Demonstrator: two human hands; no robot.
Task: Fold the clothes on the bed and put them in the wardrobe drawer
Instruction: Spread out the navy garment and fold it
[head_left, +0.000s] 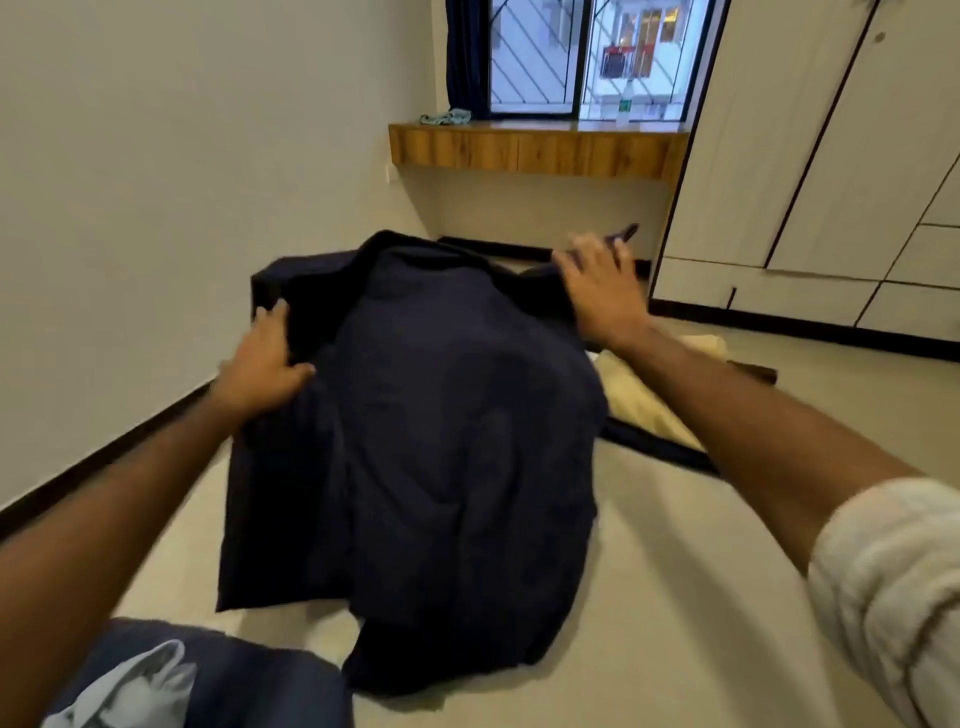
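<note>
A dark navy shirt (431, 441) hangs spread out in front of me above the pale bed (649, 597), its lower hem touching the sheet. My left hand (265, 364) grips its left shoulder edge. Up at the right shoulder, near the collar, my right hand (597, 286) grips the cloth. Both arms are stretched forward. The white wardrobe (831, 182) with its drawers stands at the right; the drawers look closed.
A pile of dark blue and light grey clothes (171, 680) lies at the near left of the bed. A cream pillow (654, 400) rests behind the shirt. A wooden window ledge (535, 150) carries a bottle (625, 104) and a cloth (447, 117).
</note>
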